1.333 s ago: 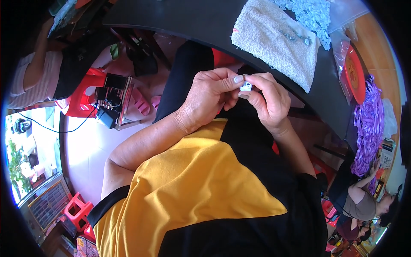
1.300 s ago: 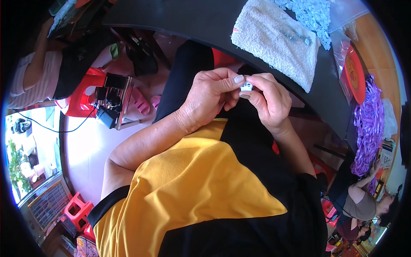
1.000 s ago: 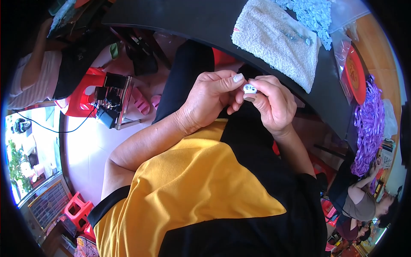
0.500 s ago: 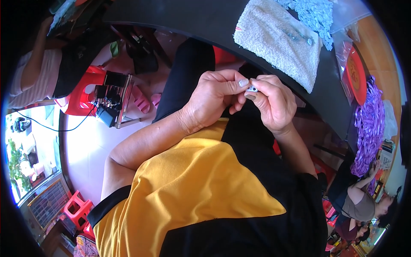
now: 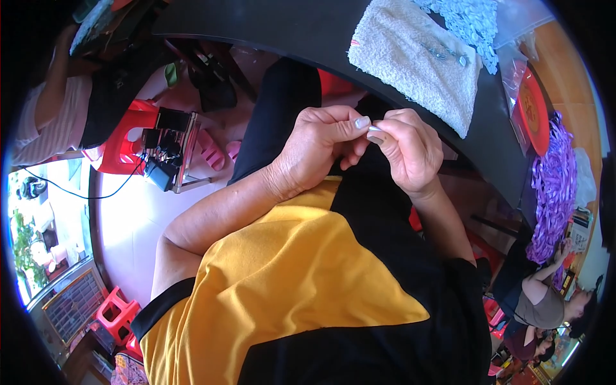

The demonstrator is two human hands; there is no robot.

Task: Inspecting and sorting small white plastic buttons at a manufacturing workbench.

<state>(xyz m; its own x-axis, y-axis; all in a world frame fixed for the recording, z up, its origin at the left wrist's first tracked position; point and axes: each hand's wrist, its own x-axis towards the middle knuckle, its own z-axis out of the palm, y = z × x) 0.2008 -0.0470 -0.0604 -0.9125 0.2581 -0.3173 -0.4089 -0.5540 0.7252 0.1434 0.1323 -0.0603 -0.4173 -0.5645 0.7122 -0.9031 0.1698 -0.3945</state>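
Observation:
My right hand (image 5: 414, 151) is closed, its thumb and forefinger pinching a small pale piece (image 5: 373, 128), of which only a thin whitish edge shows. Right beside it, my left hand (image 5: 321, 136) is closed too, thumb pressed against the forefinger; what lies between those fingertips is too small or hidden to make out. Both hands meet over my lap, near the dark table's edge. Beyond them, on the table (image 5: 276, 22), lies a whitish towel (image 5: 410, 61) with a few small pale-blue pieces (image 5: 462, 61) on it.
A heap of pale-blue pieces (image 5: 471, 29) lies past the towel. At the right are a red round plate (image 5: 534, 109) and a purple ribbon bundle (image 5: 552, 186). People sit at left and lower right. Red stools (image 5: 115, 314) and pink slippers (image 5: 210, 151) stand on the floor.
The small piece has turned between my fingers: its pale face with dark dots showed before, now only a thin edge does. Both hands stay nearly in place.

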